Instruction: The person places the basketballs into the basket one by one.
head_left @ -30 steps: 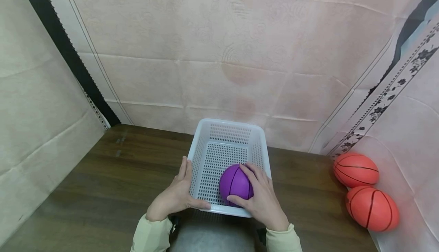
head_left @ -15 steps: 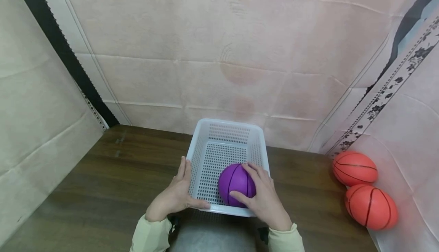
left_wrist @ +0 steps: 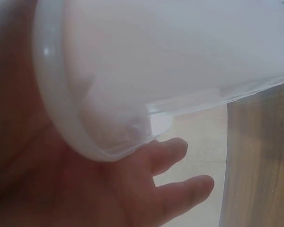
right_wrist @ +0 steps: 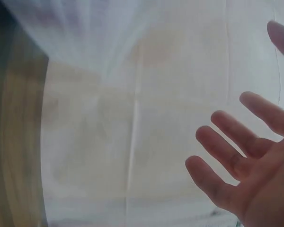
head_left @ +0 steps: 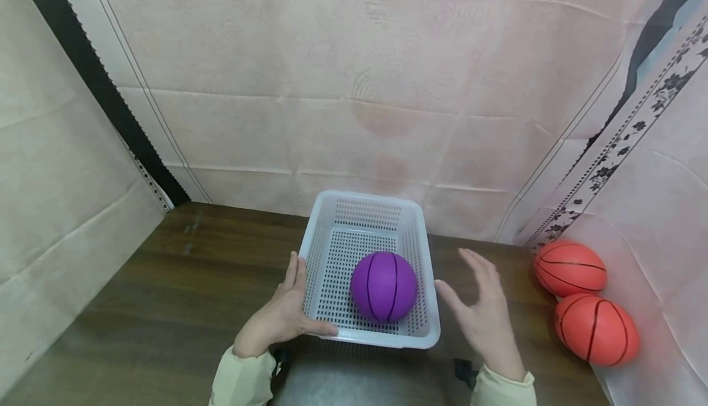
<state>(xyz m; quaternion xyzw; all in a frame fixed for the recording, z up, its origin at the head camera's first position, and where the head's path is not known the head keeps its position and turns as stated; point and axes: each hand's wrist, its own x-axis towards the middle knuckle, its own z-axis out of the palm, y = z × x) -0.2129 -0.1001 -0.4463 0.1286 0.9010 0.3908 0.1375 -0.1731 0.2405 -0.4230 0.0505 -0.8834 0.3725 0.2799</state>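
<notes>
A purple ball with dark seam lines, like a small basketball, sits in the near right part of a white perforated plastic basket. My left hand rests on the basket's near left corner. Its thumb lies along the near rim, and its straight fingers point up beside the left wall. In the left wrist view those fingers reach past the basket's pale outer wall. My right hand is off to the right of the basket, fingers spread and holding nothing. The right wrist view shows its fingers apart.
Two orange basketballs, a farther one and a nearer one, lie at the right end of the brown wooden table. Pale cloth sheets hang behind the table and along both sides.
My right hand has let go of the purple ball and moved right, out of the basket. The ball now stands uncovered in the basket. The left hand has stayed at the corner.
</notes>
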